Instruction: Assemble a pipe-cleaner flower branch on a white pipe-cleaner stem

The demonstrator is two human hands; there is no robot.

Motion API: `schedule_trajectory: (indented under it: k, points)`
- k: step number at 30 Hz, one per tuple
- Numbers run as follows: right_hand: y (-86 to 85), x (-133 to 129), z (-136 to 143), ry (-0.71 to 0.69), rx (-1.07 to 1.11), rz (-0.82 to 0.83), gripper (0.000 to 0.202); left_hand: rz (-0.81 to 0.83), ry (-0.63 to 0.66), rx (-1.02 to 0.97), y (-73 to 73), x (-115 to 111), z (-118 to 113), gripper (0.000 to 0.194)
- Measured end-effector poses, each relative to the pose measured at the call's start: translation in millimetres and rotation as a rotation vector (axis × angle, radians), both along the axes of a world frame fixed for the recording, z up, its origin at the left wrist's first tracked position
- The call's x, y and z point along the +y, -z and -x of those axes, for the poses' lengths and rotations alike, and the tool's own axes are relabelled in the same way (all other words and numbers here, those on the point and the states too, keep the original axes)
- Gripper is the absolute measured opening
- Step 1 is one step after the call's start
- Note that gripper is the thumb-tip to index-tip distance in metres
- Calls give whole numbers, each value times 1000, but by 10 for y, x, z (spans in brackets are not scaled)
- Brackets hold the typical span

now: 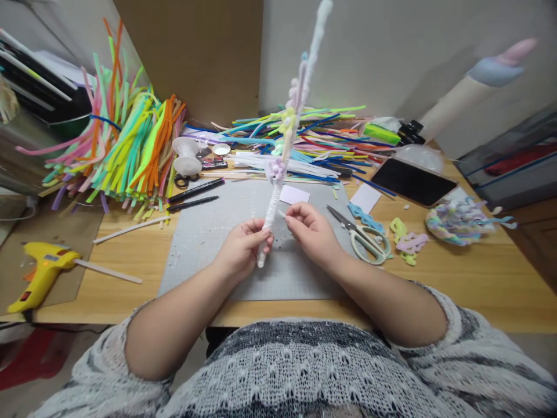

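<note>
My left hand (243, 248) is closed round the lower part of a stick wrapped in white pipe cleaner (272, 203), its bottom end poking out below the fingers. The stick stands nearly upright, leaning right at the top, and bears fuzzy purple, green and yellow shapes along its length. Just right of it, my right hand (314, 235) pinches a thin white strand (281, 214) between thumb and forefinger. Whether this strand joins the stick cannot be made out. Both hands are above a grey cutting mat (200, 255). A small pale card (295, 194) lies behind the right hand.
Scissors (363, 235) and fuzzy blue, yellow and pink pieces (409, 242) lie to the right, near a phone (415, 179). Bundled pipe cleaners (130, 145) and a yellow glue gun (43, 273) are left. Loose pipe cleaners (317, 139) line the back; black pens (195, 190) lie left.
</note>
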State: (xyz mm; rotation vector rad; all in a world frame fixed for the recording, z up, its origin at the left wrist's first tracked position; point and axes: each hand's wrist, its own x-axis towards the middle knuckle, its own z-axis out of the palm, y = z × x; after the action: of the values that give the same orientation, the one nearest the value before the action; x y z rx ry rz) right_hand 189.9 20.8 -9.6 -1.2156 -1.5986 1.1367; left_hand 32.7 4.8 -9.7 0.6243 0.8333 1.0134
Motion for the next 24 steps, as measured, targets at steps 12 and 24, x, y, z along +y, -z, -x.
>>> schedule_trajectory:
  k: [12,24]
  points:
    - [97,177,-166,14,-620,-383,19,59,30,80,3,78,37,23]
    - [331,-146,203,-185,319,271,18,-136,-282,261,133,81,-114,34]
